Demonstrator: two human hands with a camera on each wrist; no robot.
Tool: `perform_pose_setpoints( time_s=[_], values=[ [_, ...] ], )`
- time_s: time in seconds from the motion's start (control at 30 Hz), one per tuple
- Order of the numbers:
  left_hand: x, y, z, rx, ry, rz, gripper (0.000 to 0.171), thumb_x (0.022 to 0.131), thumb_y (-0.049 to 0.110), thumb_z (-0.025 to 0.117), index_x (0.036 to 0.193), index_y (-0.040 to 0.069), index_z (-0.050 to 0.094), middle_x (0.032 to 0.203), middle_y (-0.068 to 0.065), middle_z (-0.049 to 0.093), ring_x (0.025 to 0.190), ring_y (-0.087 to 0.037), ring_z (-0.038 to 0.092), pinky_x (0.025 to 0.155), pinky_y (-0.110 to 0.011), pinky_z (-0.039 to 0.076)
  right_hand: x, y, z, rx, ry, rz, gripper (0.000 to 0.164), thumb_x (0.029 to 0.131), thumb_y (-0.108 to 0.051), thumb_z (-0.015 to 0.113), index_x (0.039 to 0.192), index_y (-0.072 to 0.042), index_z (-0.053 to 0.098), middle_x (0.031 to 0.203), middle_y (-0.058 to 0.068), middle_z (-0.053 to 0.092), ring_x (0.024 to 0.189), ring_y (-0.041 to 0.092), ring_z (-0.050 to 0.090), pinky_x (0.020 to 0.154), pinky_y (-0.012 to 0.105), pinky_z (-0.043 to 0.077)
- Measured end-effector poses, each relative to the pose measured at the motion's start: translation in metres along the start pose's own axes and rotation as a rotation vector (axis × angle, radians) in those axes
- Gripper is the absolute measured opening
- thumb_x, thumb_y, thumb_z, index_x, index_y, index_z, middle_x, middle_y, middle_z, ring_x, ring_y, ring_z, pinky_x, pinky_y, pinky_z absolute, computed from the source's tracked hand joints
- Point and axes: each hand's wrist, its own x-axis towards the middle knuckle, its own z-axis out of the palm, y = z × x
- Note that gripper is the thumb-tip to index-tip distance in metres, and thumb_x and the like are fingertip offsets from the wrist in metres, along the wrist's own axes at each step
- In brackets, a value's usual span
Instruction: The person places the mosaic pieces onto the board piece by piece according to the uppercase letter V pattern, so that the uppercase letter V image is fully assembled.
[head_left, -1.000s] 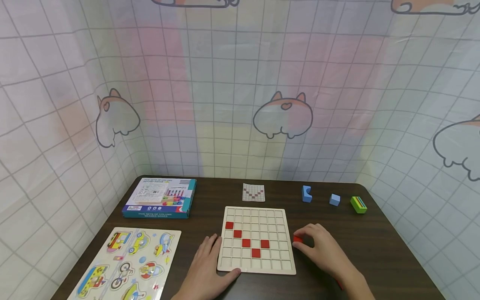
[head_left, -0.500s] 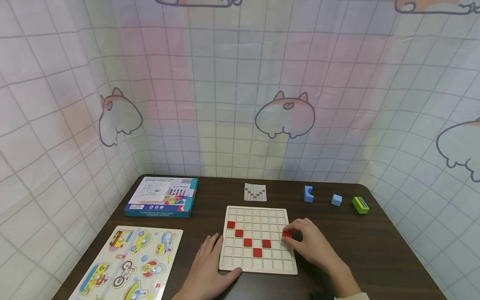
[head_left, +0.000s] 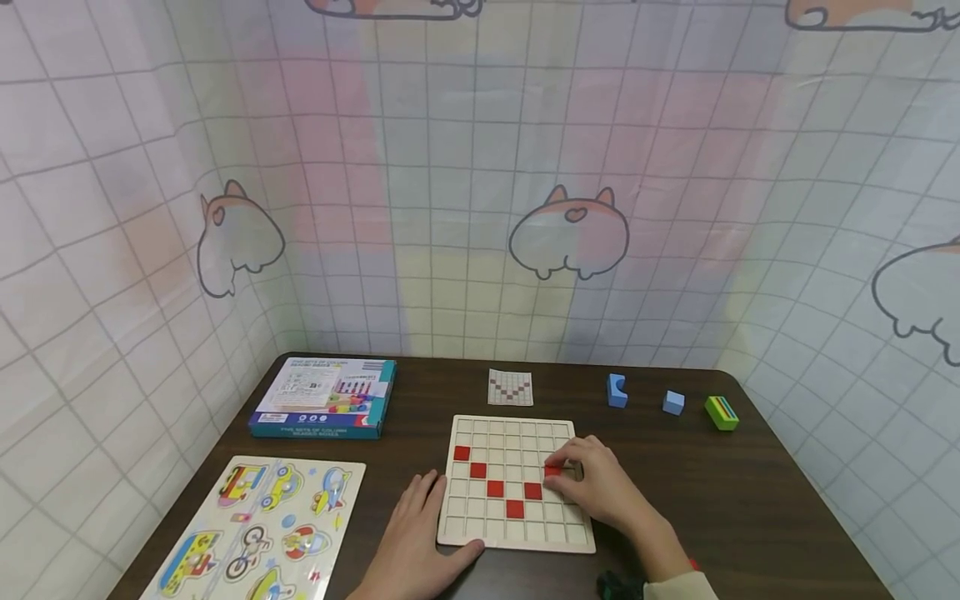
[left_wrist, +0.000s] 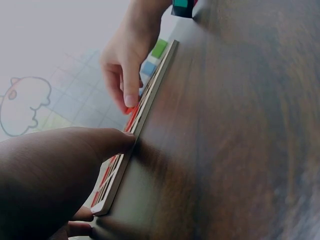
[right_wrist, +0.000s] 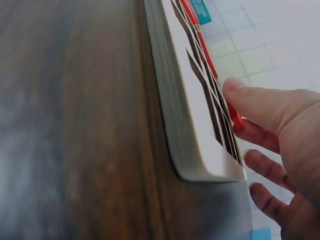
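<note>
A wooden grid board (head_left: 517, 537) lies on the dark table, with several red square tiles (head_left: 495, 489) set in its cells in a slanting line that turns upward at the right. My right hand (head_left: 600, 492) pinches another red tile (head_left: 552, 471) between thumb and fingers, over a cell up and right of the last placed one. The right wrist view shows that tile (right_wrist: 236, 119) tilted at the grid. My left hand (head_left: 420, 533) rests at the board's lower left corner, its thumb along the front edge and its straight fingers beside the left edge.
Behind the board lies a small pattern card (head_left: 511, 387) with a V of marks. Blue blocks (head_left: 617, 391) and a green striped block (head_left: 722, 413) stand at the back right. On the left are a boxed toy set (head_left: 322, 397) and a picture puzzle board (head_left: 262, 525).
My right hand has carried the red tile leftward from beside the board's right edge to over a cell in the right part of the grid. My left hand has stayed in place.
</note>
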Motion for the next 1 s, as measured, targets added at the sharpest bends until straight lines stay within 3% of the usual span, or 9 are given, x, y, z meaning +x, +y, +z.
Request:
perform_pose_setpoints(
  time_s=[0.7, 1.0],
  values=[
    [0.0002, -0.0047, 0.0042, -0.009, -0.001, 0.001, 0.114, 0.083, 0.076, 0.083, 0.169, 0.013, 0.044, 0.177, -0.017, 0.038, 0.167, -0.049, 0.028, 0.129, -0.078, 0.029, 0.0039, -0.0042, 0.0046, -0.003, -0.007, 0.056, 0.014, 0.092, -0.028, 0.094, 0.104, -0.03, 0.086, 0.105, -0.019, 0.07, 0.109, 0.011, 0.053, 0.104, 0.048, 0.042],
    [-0.0006, -0.0019, 0.0014, 0.006, 0.009, 0.012, 0.112, 0.084, 0.075, 0.084, 0.168, 0.012, 0.045, 0.177, -0.018, 0.038, 0.166, -0.05, 0.03, 0.128, -0.077, 0.031, 0.0021, -0.0082, 0.0022, -0.046, -0.005, 0.028, 0.016, 0.093, -0.025, 0.092, 0.108, -0.028, 0.085, 0.108, -0.016, 0.071, 0.106, 0.011, 0.052, 0.099, 0.045, 0.042]
  ],
)
